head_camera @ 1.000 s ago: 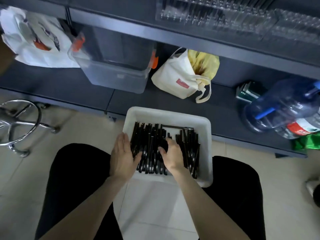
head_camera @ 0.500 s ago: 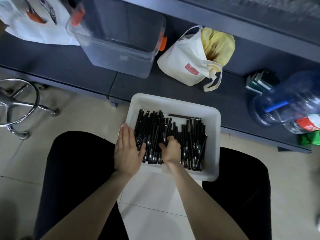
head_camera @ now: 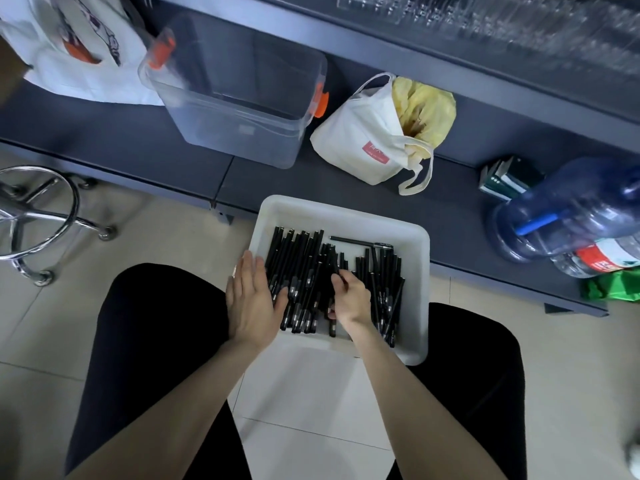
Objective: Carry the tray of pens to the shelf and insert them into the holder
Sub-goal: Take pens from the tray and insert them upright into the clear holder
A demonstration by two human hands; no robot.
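A white plastic tray (head_camera: 414,278) rests across my knees, its far end over the edge of the low dark shelf (head_camera: 110,147). It holds several black pens (head_camera: 301,268) lying side by side. My left hand (head_camera: 252,299) lies flat and open against the left side of the pen pile, at the tray's left rim. My right hand (head_camera: 351,299) is curled over the middle of the pile, its fingers closed around a few pens. A clear pen holder (head_camera: 502,26) with rows of slots shows blurred on the upper shelf.
On the low shelf stand a clear storage bin with orange latches (head_camera: 235,98), a cream tote bag with yellow contents (head_camera: 377,133), a white printed bag (head_camera: 79,46), small books (head_camera: 505,178) and a blue water jug (head_camera: 568,209). A chrome stool base (head_camera: 34,220) stands left on the tiled floor.
My right hand has curled tighter into the pens and drawn slightly toward me. The left hand stays flat at the pile's side. The view has tilted, showing more of the upper shelf.
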